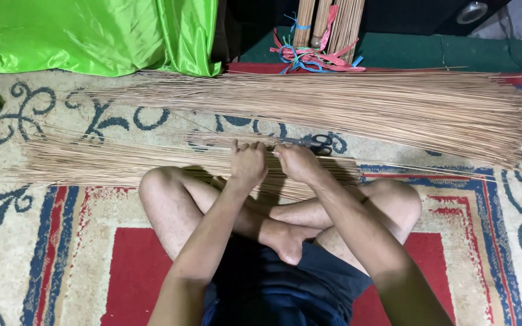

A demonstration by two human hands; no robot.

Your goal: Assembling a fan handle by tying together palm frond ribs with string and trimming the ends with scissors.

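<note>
Patterned carpet (43, 241) in cream, blue and red covers the floor where a person sits cross-legged. Across the shins lies a near bundle of thin tan sticks (110, 163), spread flat and running left to right. Left hand (248, 164) and right hand (294, 162) rest side by side on its middle, fingers curled down onto the sticks; whether they pinch any cannot be told. Just beyond the right hand lie dark scissors (315, 143). Farther off is a larger heap of sticks (357, 108), then tied bundles with red and blue ribbons (312, 57), and green cloth (92, 36) at the upper left.
</note>
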